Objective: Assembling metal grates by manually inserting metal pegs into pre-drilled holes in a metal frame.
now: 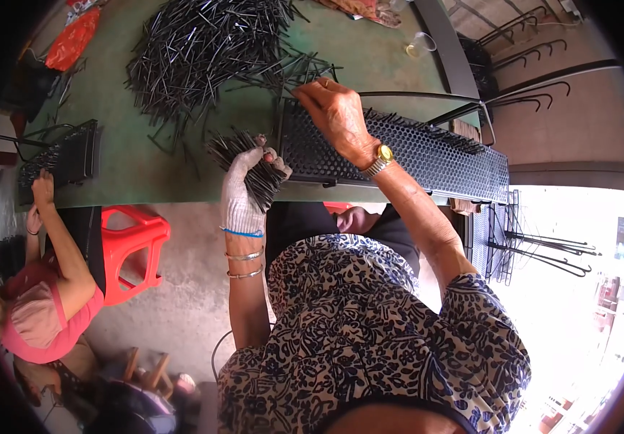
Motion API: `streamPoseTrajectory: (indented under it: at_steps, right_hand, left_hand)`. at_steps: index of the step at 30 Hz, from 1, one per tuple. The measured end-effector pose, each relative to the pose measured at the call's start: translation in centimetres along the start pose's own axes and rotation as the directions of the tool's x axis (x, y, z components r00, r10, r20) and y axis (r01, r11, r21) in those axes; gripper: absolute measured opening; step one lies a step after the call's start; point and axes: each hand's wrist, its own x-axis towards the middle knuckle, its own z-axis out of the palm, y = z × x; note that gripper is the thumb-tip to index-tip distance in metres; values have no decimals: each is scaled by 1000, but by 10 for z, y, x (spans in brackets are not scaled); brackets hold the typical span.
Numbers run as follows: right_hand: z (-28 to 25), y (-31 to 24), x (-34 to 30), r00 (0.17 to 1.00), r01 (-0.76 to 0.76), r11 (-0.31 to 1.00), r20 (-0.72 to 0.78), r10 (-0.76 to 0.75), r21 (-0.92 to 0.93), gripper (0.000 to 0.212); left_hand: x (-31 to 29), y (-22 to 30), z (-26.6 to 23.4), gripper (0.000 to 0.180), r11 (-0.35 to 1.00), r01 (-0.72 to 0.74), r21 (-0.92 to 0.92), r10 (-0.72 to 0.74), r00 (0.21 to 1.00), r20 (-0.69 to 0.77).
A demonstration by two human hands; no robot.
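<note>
My left hand (236, 188), in a white knit glove with bare fingertips, is closed round a bundle of thin black rods (261, 186) at the table's near edge. My right hand (339, 119) is bare, its fingers pinched together over the left end of a long black perforated tray (398, 155). What the pinch holds, if anything, is too small to make out. Short black rods (427, 130) stick up in a row along the tray's far side. Beyond my hands lies a large loose heap of the same thin black rods (203, 50).
Everything lies on a green table (359, 54). A clear cup (419, 47) stands at the far right. Black hooked racks (536, 94) project at right. To the left a co-worker in pink (51, 311) handles another perforated tray (69, 155), near a red stool (134, 249).
</note>
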Motion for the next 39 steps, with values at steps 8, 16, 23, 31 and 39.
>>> streamPoseTrajectory:
  at_steps: [8, 16, 23, 31, 39]
  right_hand:
    - [8, 1, 10, 998, 65, 989, 22, -63, -130, 12]
    - [7, 1, -1, 992, 123, 980, 48, -117, -156, 16]
    - [5, 3, -4, 1000, 21, 962, -17, -26, -271, 25]
    - [-97, -13, -72, 959, -233, 972, -170, 227, -19, 22]
    - [-176, 33, -191, 777, -610, 640, -514, 365, -468, 32]
  left_hand:
    - [-8, -18, 0, 15, 998, 56, 3, -56, 998, 6]
    - [-12, -23, -1, 20, 998, 55, -17, -56, 998, -37]
    - [-6, -24, 1, 19, 997, 74, 33, -71, 995, -71]
    - [-13, -19, -3, 18, 990, 89, 106, -82, 994, -66]
    - [-17, -9, -26, 21, 980, 125, 157, -101, 983, -153]
